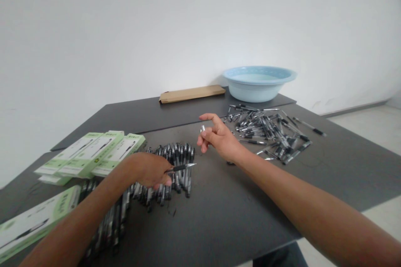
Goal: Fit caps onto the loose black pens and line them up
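Note:
My left hand point(152, 170) is closed on a pen point(180, 168) with a black grip, its bare metal tip pointing right. Below that hand lie pens side by side in a row point(187, 179), partly hidden by the hand and forearm. To the right, my right hand point(217, 137) is raised above the table, its index finger stretched out. Between its thumb and other fingers sits a small clear and silvery piece point(203, 128), too small to name for certain. Right of this hand spreads a loose heap of clear pens with black grips point(269, 129).
Green-and-white pen boxes point(103, 150) are stacked at the left, with another box point(40, 221) nearer me. A flat brown cardboard piece point(192, 93) lies at the back of the dark table point(219, 221). Beside it stands a light blue basin point(255, 89) near the wall.

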Demonstrator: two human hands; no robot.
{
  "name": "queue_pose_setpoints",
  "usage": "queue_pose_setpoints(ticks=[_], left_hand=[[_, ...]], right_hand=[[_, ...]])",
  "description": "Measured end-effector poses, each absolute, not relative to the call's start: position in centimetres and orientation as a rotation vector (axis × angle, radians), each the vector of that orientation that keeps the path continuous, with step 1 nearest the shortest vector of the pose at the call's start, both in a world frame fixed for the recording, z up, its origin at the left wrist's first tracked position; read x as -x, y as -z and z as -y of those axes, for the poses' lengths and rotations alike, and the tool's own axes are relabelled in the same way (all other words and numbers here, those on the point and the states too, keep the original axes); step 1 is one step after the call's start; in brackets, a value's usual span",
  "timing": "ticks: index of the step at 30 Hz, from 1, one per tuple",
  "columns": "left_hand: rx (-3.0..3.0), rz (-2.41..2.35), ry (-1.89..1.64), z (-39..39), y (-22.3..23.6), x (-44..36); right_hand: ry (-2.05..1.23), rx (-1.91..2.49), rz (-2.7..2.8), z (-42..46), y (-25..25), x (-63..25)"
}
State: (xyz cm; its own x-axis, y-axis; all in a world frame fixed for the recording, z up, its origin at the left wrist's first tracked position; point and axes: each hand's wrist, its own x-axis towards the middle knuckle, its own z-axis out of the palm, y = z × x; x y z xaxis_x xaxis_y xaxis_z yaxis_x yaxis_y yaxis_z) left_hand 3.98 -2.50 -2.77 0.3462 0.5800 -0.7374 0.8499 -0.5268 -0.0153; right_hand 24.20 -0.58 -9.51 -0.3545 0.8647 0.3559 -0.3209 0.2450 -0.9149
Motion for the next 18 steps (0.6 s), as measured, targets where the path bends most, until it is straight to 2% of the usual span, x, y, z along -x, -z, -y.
queue_pose_setpoints(ticks=[18], left_hand=[[-2.256, -1.238, 0.975, 2.51, 3.00, -3.89]], right_hand=[[-1.249, 0.453, 1.530, 1.10, 9.68, -24.06]])
